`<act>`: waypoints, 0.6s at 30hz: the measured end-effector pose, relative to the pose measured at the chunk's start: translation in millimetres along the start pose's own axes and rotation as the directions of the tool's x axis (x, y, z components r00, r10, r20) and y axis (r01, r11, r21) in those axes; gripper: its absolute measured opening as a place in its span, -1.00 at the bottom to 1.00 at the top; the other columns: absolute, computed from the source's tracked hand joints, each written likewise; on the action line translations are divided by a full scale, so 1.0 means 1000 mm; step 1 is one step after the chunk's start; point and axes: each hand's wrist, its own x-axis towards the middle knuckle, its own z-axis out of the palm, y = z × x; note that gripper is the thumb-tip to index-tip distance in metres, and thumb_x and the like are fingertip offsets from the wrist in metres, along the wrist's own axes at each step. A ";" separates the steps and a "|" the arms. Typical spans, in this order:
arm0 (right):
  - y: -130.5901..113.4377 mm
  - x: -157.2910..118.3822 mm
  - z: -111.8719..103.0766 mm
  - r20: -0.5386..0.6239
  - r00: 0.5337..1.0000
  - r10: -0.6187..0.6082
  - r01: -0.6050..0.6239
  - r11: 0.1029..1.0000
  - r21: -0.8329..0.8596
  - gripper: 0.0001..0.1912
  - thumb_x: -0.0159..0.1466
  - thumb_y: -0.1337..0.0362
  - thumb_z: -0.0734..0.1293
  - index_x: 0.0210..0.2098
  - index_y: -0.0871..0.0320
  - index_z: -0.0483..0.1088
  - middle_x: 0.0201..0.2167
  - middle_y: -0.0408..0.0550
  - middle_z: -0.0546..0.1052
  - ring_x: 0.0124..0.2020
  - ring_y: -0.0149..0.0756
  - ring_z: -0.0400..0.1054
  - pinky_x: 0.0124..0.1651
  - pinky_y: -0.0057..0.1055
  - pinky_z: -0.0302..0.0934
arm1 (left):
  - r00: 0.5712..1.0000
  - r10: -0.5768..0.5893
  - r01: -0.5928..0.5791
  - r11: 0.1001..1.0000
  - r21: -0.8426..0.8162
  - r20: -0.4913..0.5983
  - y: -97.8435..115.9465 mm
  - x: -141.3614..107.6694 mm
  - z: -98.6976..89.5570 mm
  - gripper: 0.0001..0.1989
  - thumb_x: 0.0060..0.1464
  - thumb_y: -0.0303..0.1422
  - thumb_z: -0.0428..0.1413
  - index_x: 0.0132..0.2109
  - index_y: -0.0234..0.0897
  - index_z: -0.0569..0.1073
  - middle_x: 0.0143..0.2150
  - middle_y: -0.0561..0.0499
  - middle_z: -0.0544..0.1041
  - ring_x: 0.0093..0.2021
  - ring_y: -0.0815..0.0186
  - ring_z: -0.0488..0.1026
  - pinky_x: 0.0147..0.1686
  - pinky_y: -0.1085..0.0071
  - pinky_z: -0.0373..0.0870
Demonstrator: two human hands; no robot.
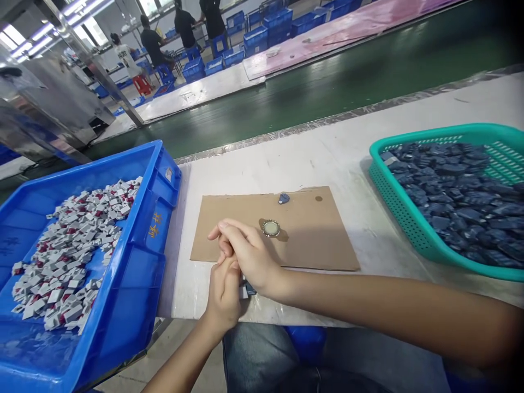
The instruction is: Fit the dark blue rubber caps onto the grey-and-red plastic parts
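Observation:
My left hand (225,292) is closed in a fist at the near edge of the brown cardboard sheet (311,245). Over and against it lies my right hand (248,254), its fingers bent together; whatever the two hands hold between them is hidden. Just right of my fingers, a round pale disc with a metal rim (271,228) rests on the cardboard. A small dark blue piece (283,198) lies near the sheet's far edge. Partly covered by my hands, a white and dark piece (246,290) is on the white table.
A blue bin (139,251) of white and red pieces stands at the left. On the right is a green basket (393,207) full of dark blue pieces. A green conveyor belt (311,82) runs behind the table (319,158); several people are beyond it.

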 end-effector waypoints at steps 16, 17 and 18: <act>-0.011 0.011 -0.008 -0.061 0.978 0.202 -0.198 0.978 0.065 -0.75 0.19 0.19 0.17 -0.48 0.23 0.33 -0.43 -0.10 0.41 -0.36 -0.41 0.32 -0.31 -0.54 0.19 | 0.926 -0.126 -0.008 0.936 -0.351 -0.357 -0.004 0.005 0.009 -0.78 -0.03 -0.17 0.14 -0.36 -0.23 0.39 -0.42 0.10 0.42 -0.61 0.53 0.20 -0.67 0.63 0.09; -0.011 0.012 -0.008 -0.058 0.972 0.228 -0.225 0.973 0.056 -0.76 0.19 0.21 0.17 -0.47 0.23 0.33 -0.41 -0.09 0.42 -0.35 -0.41 0.33 -0.32 -0.55 0.19 | 0.915 -0.133 -0.019 0.929 -0.369 -0.381 -0.003 0.006 0.010 -0.78 -0.06 -0.18 0.17 -0.35 -0.23 0.40 -0.39 0.10 0.44 -0.61 0.54 0.22 -0.67 0.64 0.10; -0.011 0.012 -0.009 -0.048 0.966 0.255 -0.252 0.966 0.050 -0.76 0.20 0.21 0.16 -0.45 0.23 0.33 -0.39 -0.07 0.42 -0.36 -0.41 0.33 -0.35 -0.56 0.20 | 0.904 -0.141 -0.029 0.922 -0.386 -0.404 -0.002 0.006 0.010 -0.77 -0.08 -0.18 0.18 -0.34 -0.23 0.41 -0.37 0.10 0.45 -0.61 0.56 0.23 -0.67 0.65 0.12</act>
